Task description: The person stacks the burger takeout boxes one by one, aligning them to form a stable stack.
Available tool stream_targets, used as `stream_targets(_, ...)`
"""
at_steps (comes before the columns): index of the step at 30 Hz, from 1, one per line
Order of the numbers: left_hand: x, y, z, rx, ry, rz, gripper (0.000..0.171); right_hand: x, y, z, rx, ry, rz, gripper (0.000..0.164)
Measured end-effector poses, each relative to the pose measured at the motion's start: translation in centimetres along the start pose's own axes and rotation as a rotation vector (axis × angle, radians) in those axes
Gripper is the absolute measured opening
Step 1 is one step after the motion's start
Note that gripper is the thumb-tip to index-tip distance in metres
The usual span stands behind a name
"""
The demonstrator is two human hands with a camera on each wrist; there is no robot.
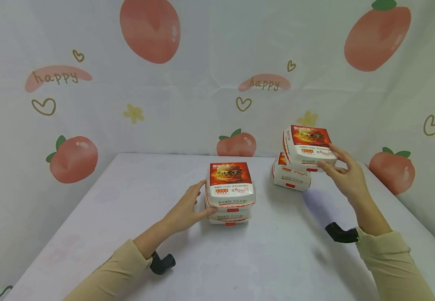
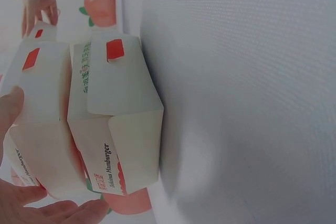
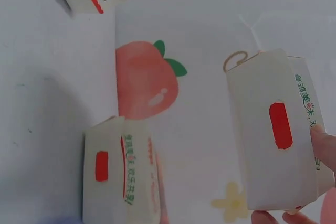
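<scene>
A: Nearest entry?
B: Left hand point(image 1: 183, 211): spread, thumb to the front and fingers to the left side of the upper box point(image 1: 230, 179). Directly beneath, lower box point(image 1: 232, 217), resting on the table point(image 1: 266, 259).
A: Handling notes?
B: Folded printed card, by appearance. Probably light; impossible to weigh by eye with lids closed. Fairly stiff along the folds, apt to dent across broad panels. To be taken by opposite side walls, near the corners. Not by the lid alone: possibly loose at the front seam.
A: Further out?
B: Right hand point(image 1: 347, 175): pinching the held box point(image 1: 309, 142), thumb on the front, fingers at the right side. Raised off the table, apart from the box below.
A: Sound hold?
B: One-sided, at the right end. Likely adequate for light card; liable to slip if pinched faintly, to buckle if pinched hard. Steadier with fingers underneath.
A: Beyond?
B: Far box point(image 1: 292, 177): on the table, beneath the held box, partly covered in the head view. Best gripped gently at both sides.
A: Last?
B: Backdrop point(image 1: 187, 113): fruit-printed, behind the table.
</scene>
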State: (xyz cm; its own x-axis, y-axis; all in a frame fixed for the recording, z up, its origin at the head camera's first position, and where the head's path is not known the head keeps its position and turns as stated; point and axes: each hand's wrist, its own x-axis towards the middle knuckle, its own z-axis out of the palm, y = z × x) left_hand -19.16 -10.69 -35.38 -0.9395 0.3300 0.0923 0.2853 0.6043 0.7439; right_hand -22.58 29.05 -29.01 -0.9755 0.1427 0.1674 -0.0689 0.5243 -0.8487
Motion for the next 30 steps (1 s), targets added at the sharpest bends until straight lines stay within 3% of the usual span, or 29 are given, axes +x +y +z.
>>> stream_targets(15,0.0,0.0,-0.1,0.013,-0.001,-0.017,0.089,-0.4,-1.0,1.0,-0.097,-0.028,-0.070,0.067)
stream_targets(30,0.0,-0.1,0.1,0.020,0.017,-0.004,0.088,-1.2,-2.7,3.2,-0.078,-0.069,-0.149,0.066)
